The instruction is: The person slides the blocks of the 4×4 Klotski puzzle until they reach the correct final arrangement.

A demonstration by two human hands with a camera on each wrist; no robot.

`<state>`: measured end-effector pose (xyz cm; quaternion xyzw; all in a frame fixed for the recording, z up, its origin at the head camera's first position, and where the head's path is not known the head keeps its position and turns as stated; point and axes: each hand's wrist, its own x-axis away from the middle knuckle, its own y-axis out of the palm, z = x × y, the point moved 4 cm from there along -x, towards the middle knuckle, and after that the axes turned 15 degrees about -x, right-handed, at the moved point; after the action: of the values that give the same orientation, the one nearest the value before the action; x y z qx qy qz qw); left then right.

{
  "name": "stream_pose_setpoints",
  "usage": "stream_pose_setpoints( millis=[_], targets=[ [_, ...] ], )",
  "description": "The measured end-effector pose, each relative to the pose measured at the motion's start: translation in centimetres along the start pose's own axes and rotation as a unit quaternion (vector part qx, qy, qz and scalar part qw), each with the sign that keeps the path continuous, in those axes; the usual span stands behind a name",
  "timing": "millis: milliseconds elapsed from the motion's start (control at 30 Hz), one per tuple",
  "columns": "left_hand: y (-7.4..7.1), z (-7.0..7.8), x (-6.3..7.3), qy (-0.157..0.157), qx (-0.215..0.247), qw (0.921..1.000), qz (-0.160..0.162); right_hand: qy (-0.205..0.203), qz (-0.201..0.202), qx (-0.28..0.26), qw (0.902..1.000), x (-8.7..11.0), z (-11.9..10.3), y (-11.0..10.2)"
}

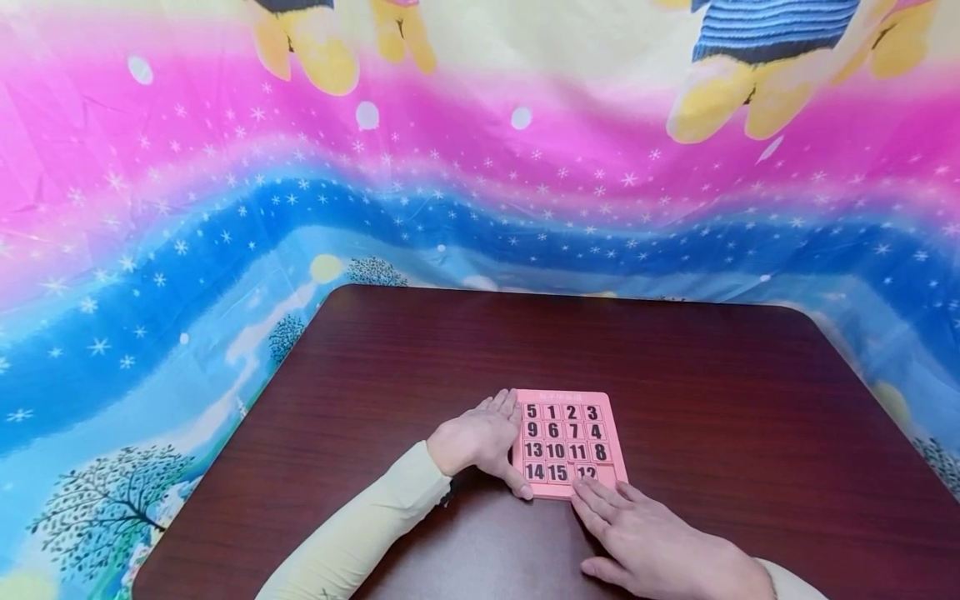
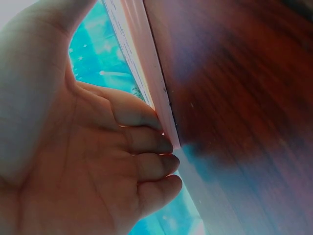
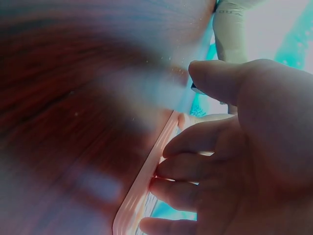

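A pink number sliding puzzle [image 1: 566, 442] lies flat on the dark table, its numbered tiles facing up in a square grid. Its top row reads 5, 1, 2, 3, and the bottom row shows 14, 15 and 12, with a bare gap at the right corner. My left hand [image 1: 483, 437] rests along the puzzle's left edge, fingers straight and thumb at the lower left corner. At the bottom edge, the extended fingertips of my right hand [image 1: 637, 533] touch the tile marked 12 and partly cover it. In the right wrist view the puzzle frame [image 3: 146, 191] passes beside those fingers.
The brown wooden table [image 1: 420, 358] has rounded corners and stretches out around the puzzle. Behind it and at its sides hangs a colourful cloth backdrop [image 1: 480, 175] with snowflakes and trees. Pale sleeves [image 1: 367, 525] cover both forearms.
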<state>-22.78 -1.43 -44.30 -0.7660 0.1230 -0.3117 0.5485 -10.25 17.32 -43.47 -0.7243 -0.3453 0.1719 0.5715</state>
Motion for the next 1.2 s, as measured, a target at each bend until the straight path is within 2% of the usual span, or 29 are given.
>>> stream_pose_setpoints(
  millis=[267, 400, 467, 533, 767, 1200],
  targets=[
    [0.0, 0.0, 0.0, 0.000, 0.005, 1.0000, 0.001, -0.002, 0.014, 0.010, 0.9999, 0.8, 0.8, -0.4],
    [-0.1, 0.0, 0.0, -0.001, 0.002, 1.0000, -0.001, 0.018, -0.002, 0.000, 0.9998, 1.4, 1.2, -0.4],
    [-0.1, 0.0, 0.0, -0.001, 0.000, 1.0000, -0.002, 0.015, 0.000, 0.003, 0.9999, 1.4, 1.2, -0.5],
    [-0.1, 0.0, 0.0, -0.001, 0.000, 1.0000, -0.001, 0.007, 0.008, 0.011, 0.9999, 1.3, 1.1, -0.7],
    [0.0, 0.1, 0.0, 0.000, 0.005, 1.0000, 0.003, -0.070, 0.062, 0.066, 0.9934, 0.0, -0.1, -1.4],
    [0.1, 0.1, 0.0, 0.006, 0.002, 0.9999, 0.014, -0.081, 0.006, 0.060, 0.9949, -2.7, -2.2, -1.0]
  ],
)
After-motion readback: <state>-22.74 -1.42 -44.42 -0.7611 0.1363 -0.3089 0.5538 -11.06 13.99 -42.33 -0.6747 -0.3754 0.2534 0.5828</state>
